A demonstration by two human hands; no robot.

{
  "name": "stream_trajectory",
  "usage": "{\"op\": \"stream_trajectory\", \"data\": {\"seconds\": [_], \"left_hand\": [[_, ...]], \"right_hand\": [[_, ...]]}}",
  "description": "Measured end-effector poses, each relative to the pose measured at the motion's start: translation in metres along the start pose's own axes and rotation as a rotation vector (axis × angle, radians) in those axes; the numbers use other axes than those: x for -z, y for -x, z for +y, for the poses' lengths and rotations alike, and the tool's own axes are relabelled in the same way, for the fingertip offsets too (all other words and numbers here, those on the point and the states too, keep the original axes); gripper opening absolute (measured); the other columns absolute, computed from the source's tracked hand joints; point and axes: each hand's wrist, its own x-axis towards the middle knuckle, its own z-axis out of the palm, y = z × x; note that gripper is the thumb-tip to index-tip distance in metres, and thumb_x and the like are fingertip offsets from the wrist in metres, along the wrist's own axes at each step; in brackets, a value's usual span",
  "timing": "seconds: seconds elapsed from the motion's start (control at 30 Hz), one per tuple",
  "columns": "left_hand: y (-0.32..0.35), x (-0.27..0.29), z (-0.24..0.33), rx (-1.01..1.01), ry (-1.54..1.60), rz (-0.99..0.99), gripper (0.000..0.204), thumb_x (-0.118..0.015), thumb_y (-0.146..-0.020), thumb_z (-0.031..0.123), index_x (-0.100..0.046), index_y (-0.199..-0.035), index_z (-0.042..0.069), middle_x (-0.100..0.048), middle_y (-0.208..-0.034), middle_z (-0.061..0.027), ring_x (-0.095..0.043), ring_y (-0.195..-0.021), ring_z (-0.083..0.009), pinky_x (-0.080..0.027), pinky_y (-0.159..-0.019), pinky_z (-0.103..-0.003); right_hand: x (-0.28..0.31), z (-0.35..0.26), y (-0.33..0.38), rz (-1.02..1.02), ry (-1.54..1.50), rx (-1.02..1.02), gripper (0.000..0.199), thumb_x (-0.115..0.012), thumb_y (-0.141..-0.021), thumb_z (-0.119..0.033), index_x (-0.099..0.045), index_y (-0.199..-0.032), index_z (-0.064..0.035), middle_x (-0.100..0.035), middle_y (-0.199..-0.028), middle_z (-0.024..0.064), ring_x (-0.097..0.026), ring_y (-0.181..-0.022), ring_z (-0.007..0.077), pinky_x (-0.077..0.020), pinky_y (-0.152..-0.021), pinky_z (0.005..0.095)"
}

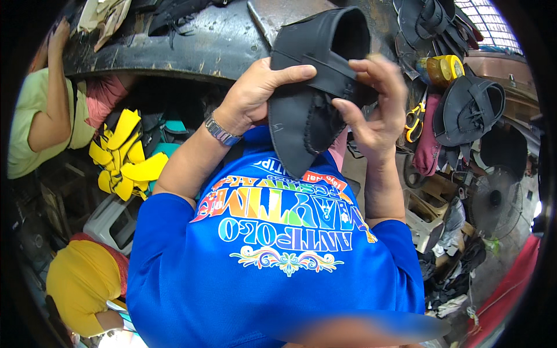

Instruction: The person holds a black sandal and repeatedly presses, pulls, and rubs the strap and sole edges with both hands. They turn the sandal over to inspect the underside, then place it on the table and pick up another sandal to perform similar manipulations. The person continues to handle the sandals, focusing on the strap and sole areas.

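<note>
A black shoe upper, with a stitched seam and a wide opening at its far end, is held up in front of my chest. My left hand grips its left side, thumb lying across the front and the other fingers hidden behind. At its right side is my right hand, with thumb and forefinger apart and their tips against or close to the upper. Those right fingers are partly smeared by motion, and any thread between them cannot be made out.
A dark worktable spans the far side, bearing black pieces. To the right are a yellow-lidded jar, yellow-handled scissors, another black upper and a fan. Yellow cut pieces and a co-worker are at left.
</note>
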Motion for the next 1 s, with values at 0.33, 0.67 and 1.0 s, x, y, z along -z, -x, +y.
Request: {"op": "stream_trajectory", "data": {"seconds": [0.33, 0.67, 1.0], "left_hand": [[-0.004, 0.034, 0.010, 0.100, -0.040, 0.070, 0.037, -0.073, -0.087, 0.012, -0.062, -0.119, -0.004, -0.070, -0.111, -0.0167, -0.071, -0.098, -0.0245, -0.059, -0.089, -0.038], [0.006, 0.022, 0.008, -0.030, -0.109, 0.155, 0.032, -0.078, -0.084, 0.008, -0.067, -0.112, 0.000, -0.072, -0.106, -0.0122, -0.071, -0.094, -0.0206, -0.059, -0.085, -0.033], [0.004, 0.017, -0.011, -0.284, -0.159, 0.157, 0.033, -0.076, -0.087, 0.010, -0.064, -0.117, 0.002, -0.071, -0.108, -0.0095, -0.070, -0.096, -0.0181, -0.058, -0.086, -0.032]], "right_hand": [[0.008, 0.004, 0.017, 0.055, -0.501, -0.603, 0.059, -0.076, -0.080, 0.001, -0.055, -0.134, 0.0010, -0.065, -0.088, 0.0027, -0.060, -0.082, 0.0074, -0.0460, -0.080, 0.0218], [-0.006, 0.000, 0.037, 0.200, -0.613, -0.605, 0.056, -0.069, -0.085, 0.003, -0.051, -0.138, 0.0006, -0.064, -0.092, 0.0029, -0.060, -0.086, 0.0074, -0.0466, -0.083, 0.0206], [-0.007, 0.004, 0.039, 0.239, -0.615, -0.577, 0.054, -0.067, -0.086, 0.004, -0.051, -0.137, 0.0013, -0.062, -0.094, 0.0029, -0.058, -0.086, 0.0063, -0.0455, -0.083, 0.0197]]}}
